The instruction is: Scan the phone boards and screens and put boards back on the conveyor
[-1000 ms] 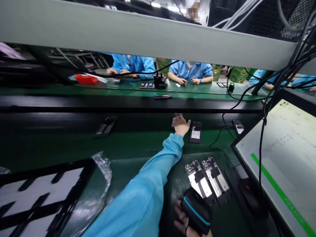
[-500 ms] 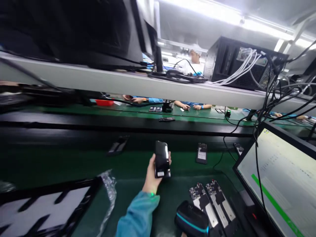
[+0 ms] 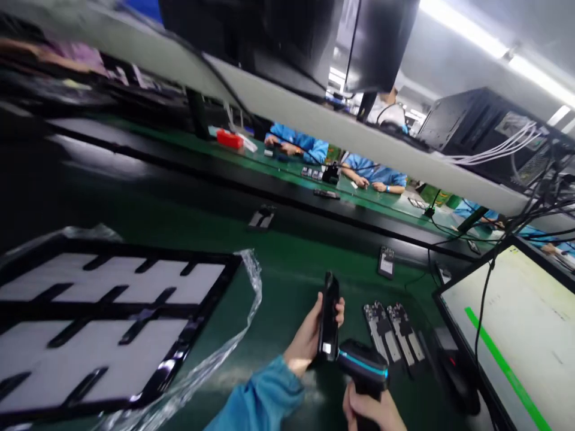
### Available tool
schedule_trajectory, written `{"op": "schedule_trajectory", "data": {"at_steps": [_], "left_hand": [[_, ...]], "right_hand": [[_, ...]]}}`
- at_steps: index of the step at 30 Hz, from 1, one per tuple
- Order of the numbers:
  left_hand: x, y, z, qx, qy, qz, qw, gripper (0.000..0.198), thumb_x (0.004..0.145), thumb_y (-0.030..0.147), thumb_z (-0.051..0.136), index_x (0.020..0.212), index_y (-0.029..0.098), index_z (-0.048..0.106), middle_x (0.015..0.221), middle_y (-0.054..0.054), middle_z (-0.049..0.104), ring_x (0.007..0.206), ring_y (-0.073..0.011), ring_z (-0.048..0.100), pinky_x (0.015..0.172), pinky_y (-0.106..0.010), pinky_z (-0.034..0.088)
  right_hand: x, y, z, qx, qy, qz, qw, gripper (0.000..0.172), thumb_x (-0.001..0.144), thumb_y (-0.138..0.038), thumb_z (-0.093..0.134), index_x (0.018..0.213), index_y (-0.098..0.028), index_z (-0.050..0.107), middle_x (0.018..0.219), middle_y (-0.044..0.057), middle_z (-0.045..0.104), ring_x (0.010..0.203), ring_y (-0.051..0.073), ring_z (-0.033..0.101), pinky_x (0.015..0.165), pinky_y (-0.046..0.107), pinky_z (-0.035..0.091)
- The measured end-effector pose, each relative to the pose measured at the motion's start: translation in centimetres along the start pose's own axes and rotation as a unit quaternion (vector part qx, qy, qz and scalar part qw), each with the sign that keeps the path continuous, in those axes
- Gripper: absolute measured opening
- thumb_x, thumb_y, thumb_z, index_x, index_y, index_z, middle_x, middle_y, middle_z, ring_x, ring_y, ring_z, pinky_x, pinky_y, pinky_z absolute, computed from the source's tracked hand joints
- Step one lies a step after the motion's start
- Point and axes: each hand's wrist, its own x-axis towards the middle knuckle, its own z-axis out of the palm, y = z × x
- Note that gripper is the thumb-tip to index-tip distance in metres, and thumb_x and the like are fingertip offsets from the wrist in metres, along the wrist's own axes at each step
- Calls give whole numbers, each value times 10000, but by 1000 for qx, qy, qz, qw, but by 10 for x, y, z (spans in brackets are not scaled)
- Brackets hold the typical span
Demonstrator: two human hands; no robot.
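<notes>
My left hand [image 3: 311,332] grips a black smartphone [image 3: 329,317], tilted so that its narrow side faces me. A small white label shows near the phone's lower end. In my right hand [image 3: 371,407] is a black handheld barcode scanner [image 3: 363,358] with a lit blue stripe, its head close to the phone's lower end. My fingers wrap round the scanner's handle. Two opened phone bodies [image 3: 395,332] with bare circuit boards lie side by side just beyond the scanner, on the green bench [image 3: 287,281].
At left lies a black-framed tray [image 3: 197,312] with white compartments and clear plastic wrap [image 3: 251,299]. A monitor [image 3: 507,323] and a black mouse [image 3: 458,383] are at right. A shelf [image 3: 287,120] with cables crosses above. Co-workers' hands [image 3: 372,184] rest on the far bench.
The view has swung left and tilted. The phone has turned from showing its screen to showing its side. The scanner has come nearer the phone, and my right hand is now visible on it.
</notes>
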Motion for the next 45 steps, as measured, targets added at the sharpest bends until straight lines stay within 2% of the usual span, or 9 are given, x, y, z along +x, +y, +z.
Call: {"op": "schedule_trajectory", "data": {"at_steps": [6,17,23,26,31,36,39,42,45], "left_hand": [[7,6,-1,0,10,21,1000,342,1034,275,353,1102,47,599,820,-81,566,671,-114,563,634,-207,528],[11,12,4,127,59,130,982,286,999,307,496,836,112,627,895,-80,616,710,-116,560,600,-254,483],[6,14,5,177,-3,159,971,452,914,617,551,947,178,657,1239,-103,622,801,-128,561,658,-263,478],[1,13,8,189,-47,159,968,441,867,592,646,1106,223,664,1340,-109,575,812,-119,539,671,-244,473],[3,12,7,150,-34,96,983,601,942,639,475,1139,107,672,1187,-161,604,732,-113,471,586,-229,451],[7,13,2,149,-14,113,982,272,986,369,519,1022,133,649,985,-90,595,685,-98,456,562,-207,432],[9,14,-1,157,-5,119,980,235,973,376,543,927,151,589,877,-48,542,625,-78,428,497,-178,385],[10,15,-4,262,48,156,951,369,863,514,684,904,170,557,778,-2,505,560,-71,398,441,-176,333],[8,16,-7,436,108,266,853,493,680,446,865,992,161,610,832,-5,599,655,-92,521,588,-200,442]], "right_hand": [[-24,-27,20,88,1,30,996,247,745,-448,731,693,-222,645,408,-29,559,330,132,476,426,251,394],[-29,-35,19,109,7,44,993,171,777,-328,753,771,-201,638,522,-33,603,382,134,529,451,259,442],[-31,-27,8,130,-4,32,991,159,800,-309,737,806,-186,636,644,-24,621,391,95,538,443,224,444],[-31,-25,7,161,-8,20,987,192,780,-329,751,820,-192,621,709,-27,615,378,73,516,415,209,445],[-27,-22,14,187,-57,22,981,227,763,-332,762,809,-188,594,645,-44,575,354,68,477,398,210,458],[-25,-18,17,183,-62,31,981,204,772,-316,758,831,-198,602,593,-50,572,361,91,489,413,227,469],[-26,-17,13,191,-65,28,979,184,784,-312,747,843,-204,611,625,-45,589,368,91,495,418,230,461],[-28,-19,9,157,-61,10,986,223,771,-350,761,876,-202,631,746,-8,656,397,90,523,428,237,437],[-29,-24,7,25,-4,-6,1000,253,776,-377,765,902,-178,671,759,20,680,467,108,547,511,267,464]]}}
